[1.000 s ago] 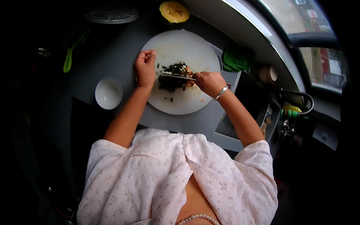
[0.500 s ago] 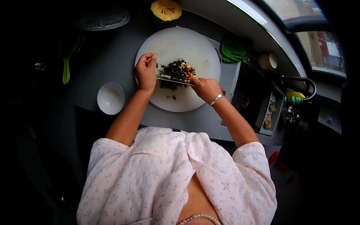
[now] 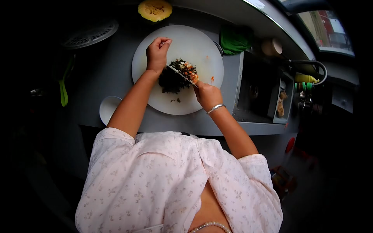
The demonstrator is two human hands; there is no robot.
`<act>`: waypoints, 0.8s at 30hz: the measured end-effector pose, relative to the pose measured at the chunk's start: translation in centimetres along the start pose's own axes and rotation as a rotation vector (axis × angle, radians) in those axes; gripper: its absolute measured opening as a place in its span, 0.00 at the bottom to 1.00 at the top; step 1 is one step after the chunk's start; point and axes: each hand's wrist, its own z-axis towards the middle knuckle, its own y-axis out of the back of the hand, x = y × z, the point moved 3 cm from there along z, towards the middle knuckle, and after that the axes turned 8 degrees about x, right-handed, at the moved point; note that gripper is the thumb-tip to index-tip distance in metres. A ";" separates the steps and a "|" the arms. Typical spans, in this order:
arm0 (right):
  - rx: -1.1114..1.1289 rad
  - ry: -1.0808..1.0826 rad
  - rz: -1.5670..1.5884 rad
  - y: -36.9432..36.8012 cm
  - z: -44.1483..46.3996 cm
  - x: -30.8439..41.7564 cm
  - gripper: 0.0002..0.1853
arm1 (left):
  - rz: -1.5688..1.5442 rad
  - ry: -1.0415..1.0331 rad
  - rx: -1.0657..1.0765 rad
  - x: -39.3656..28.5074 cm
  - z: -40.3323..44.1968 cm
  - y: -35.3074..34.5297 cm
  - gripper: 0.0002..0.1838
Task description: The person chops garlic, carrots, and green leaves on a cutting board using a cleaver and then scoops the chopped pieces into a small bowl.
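Note:
A round white cutting board lies on the counter with a pile of chopped dark greens in its middle. Orange and white bits are mixed into the pile's right side. My right hand is closed around the handle of a knife. Its thin blade slants across the pile, up and to the left. My left hand is held over the board's upper left, beside the blade tip. Its fingers are curled together; whether something is between them is hidden.
A white bowl stands left of the board, partly behind my left forearm. Cut squash lies beyond the board. Right are a green cloth, the sink and a faucet. A strainer basket and green-handled utensil lie left.
The knife has turned from nearly level to a steeper slant, its tip now higher. My left hand has risen toward the board's far side. The whole view has shifted slightly.

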 end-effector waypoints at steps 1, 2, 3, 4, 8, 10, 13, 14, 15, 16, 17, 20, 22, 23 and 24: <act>-0.003 -0.008 0.006 -0.6 0.1 -0.5 0.11 | 0.092 -0.047 -0.018 -0.8 -0.2 -0.1 0.07; -0.020 0.000 0.004 -1.0 0.1 -0.7 0.11 | 0.053 -0.042 -0.015 -0.5 -0.1 0.0 0.07; -0.042 0.003 0.003 -1.0 -0.1 -0.7 0.10 | 0.056 -0.046 0.002 -0.5 -0.1 -0.1 0.07; -0.054 -0.005 0.006 -0.7 -0.2 -0.8 0.10 | 0.051 -0.054 0.012 -0.7 0.0 -0.1 0.07; -0.057 0.025 0.039 1.1 -0.7 0.5 0.08 | 0.116 0.014 0.040 -1.9 0.2 0.9 0.07; -0.067 0.010 0.053 2.3 -1.8 1.9 0.07 | 0.032 0.034 0.079 -2.6 0.3 1.6 0.06; 0.040 -0.038 -0.003 2.4 -2.0 4.2 0.05 | -0.061 -0.007 0.110 -0.7 0.9 2.4 0.06; 0.057 -0.044 0.008 1.9 -2.0 4.8 0.05 | -0.112 0.052 0.128 0.5 0.9 2.7 0.06; 0.078 -0.051 0.020 1.3 -2.1 5.1 0.06 | -0.163 0.115 0.146 0.8 0.8 2.8 0.06; 0.082 -0.053 0.033 0.3 -2.2 5.0 0.05 | -0.162 0.121 0.150 1.0 0.5 2.6 0.06; 0.087 -0.058 0.036 -0.9 -2.4 4.6 0.05 | -0.086 0.040 0.133 0.9 0.1 2.3 0.06; -0.057 -0.049 0.096 -2.2 -2.9 4.0 0.05 | 0.019 -0.034 0.115 0.0 -1.0 2.2 0.07; -0.058 -0.054 0.082 -1.7 -2.7 3.8 0.05 | 0.038 -0.048 0.120 -0.7 -0.5 1.8 0.07; -0.064 -0.056 0.081 -1.3 -3.0 3.8 0.05 | 0.025 -0.042 0.161 -0.9 -0.3 1.8 0.07; -0.055 -0.062 0.120 -0.3 -3.1 4.0 0.06 | 0.015 -0.036 0.197 -1.0 0.0 1.9 0.07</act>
